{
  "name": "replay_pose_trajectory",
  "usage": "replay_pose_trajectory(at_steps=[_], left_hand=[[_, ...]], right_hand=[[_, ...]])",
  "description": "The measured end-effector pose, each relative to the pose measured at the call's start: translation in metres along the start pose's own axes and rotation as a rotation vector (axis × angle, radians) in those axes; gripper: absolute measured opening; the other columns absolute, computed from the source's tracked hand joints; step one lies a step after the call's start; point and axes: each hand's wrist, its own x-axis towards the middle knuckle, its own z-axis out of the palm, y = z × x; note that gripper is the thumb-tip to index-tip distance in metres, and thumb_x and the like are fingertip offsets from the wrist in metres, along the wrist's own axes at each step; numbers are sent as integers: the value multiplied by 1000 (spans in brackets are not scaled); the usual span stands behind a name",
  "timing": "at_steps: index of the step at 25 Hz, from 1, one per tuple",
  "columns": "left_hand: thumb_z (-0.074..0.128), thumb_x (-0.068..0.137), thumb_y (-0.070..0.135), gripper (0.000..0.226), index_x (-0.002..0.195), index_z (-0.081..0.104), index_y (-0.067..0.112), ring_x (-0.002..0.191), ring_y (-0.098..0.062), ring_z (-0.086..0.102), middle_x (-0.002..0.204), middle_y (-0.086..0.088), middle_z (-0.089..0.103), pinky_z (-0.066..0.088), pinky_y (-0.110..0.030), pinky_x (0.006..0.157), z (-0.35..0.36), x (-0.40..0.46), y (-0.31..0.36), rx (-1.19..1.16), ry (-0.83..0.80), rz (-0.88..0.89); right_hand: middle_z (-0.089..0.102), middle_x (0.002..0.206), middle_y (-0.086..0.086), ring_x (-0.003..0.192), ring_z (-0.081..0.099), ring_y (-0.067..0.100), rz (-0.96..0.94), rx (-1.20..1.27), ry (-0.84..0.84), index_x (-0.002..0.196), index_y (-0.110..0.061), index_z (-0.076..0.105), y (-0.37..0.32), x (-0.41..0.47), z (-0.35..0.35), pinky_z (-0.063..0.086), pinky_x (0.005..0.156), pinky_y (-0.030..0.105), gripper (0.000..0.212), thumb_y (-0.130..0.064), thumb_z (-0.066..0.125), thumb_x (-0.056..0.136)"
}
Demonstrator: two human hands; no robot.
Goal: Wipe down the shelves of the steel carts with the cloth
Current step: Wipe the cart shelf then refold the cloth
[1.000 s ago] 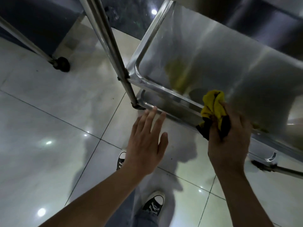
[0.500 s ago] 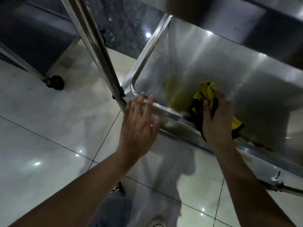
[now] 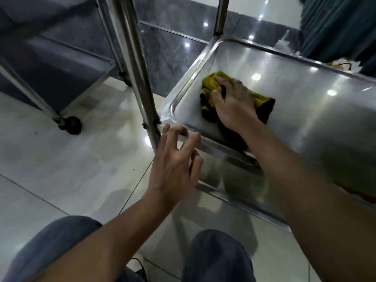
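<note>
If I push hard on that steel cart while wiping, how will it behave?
The cart would probably roll: the cart beside it stands on a wheel, so this one likely does too. The left hand, fingertips at the shelf rim, may be steadying it. The cloth under the right hand should slide easily on the shiny shelf.

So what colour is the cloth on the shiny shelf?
The cloth is yellow with black parts, seen in the head view under the right hand.

Crumpled yellow-and-black cloth (image 3: 211, 88) on shiny steel shelf (image 3: 305, 110) — near its left corner, rimmed tray-like shelf
</note>
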Motion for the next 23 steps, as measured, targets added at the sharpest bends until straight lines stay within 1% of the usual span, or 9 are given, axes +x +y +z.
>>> replay_pose_trajectory(at_steps=[4, 6, 8, 10, 12, 13, 15, 18, 23], left_hand=[[48, 97, 18, 30, 123, 59, 9, 124, -20, 48, 124, -10, 54, 47, -54, 105, 8, -4, -2, -46, 91, -37], [48, 97, 13, 19, 115, 55, 11, 114, -16, 49, 115, -3, 52, 49, -50, 103, 8, -6, 0, -100, 121, -59], [47, 98, 12, 14, 107, 57, 10, 106, -18, 52, 109, -3, 53, 50, -49, 101, 5, -4, 2, -84, 138, -57], [46, 98, 12, 14, 104, 59, 9, 104, -21, 54, 107, -5, 54, 49, -46, 101, 3, -1, 3, -77, 130, -56], [46, 98, 12, 13, 102, 59, 10, 100, -20, 52, 106, -4, 52, 52, -43, 95, 1, 2, 4, -75, 141, -58], [47, 98, 12, 12, 101, 58, 10, 98, -20, 52, 105, -3, 51, 52, -43, 94, 1, 2, 3, -67, 142, -47], [46, 97, 12, 13, 98, 58, 9, 97, -21, 52, 103, -5, 53, 52, -43, 92, -2, 2, -1, -56, 135, -21], [43, 95, 14, 20, 98, 60, 5, 97, -25, 53, 103, -10, 55, 49, -36, 88, -7, 2, -6, -41, 82, -26], [46, 96, 13, 19, 101, 62, 5, 97, -19, 51, 106, -11, 57, 42, -22, 81, -6, 0, -3, 18, 86, -19]], right_hand=[[25, 166, 4, 152, 24, 23, -136, 73, -117, 157, -31, 33, -28, -1, 9, 13, 126, 37, 54, -40, 40, 104], [33, 164, -3, 151, 29, 13, -314, 146, -146, 152, -36, 42, -30, -37, 3, 19, 125, 31, 54, -43, 51, 100], [39, 160, -9, 148, 35, 8, -436, 135, -186, 149, -39, 46, -23, -47, -8, 26, 124, 34, 54, -47, 55, 97], [32, 163, -12, 149, 32, 12, -338, 60, -183, 152, -41, 39, -22, -23, -14, 25, 124, 39, 55, -53, 49, 99], [22, 167, -7, 153, 22, 18, -135, -25, -168, 158, -39, 28, -33, 1, -11, 14, 127, 40, 59, -56, 39, 102], [19, 169, -4, 155, 18, 19, -107, -30, -158, 159, -36, 25, -41, 2, -5, 9, 127, 38, 60, -55, 37, 103], [18, 169, -2, 155, 16, 16, -181, -7, -137, 159, -36, 25, -46, -17, 12, 3, 126, 33, 61, -54, 38, 102], [26, 166, -5, 153, 21, 13, -269, 73, -113, 155, -42, 33, -28, -56, 9, 3, 121, 25, 57, -55, 42, 100], [21, 168, 6, 155, 18, 24, 26, -48, -77, 160, -29, 26, -41, -26, -1, 5, 127, 40, 62, -53, 37, 103]])
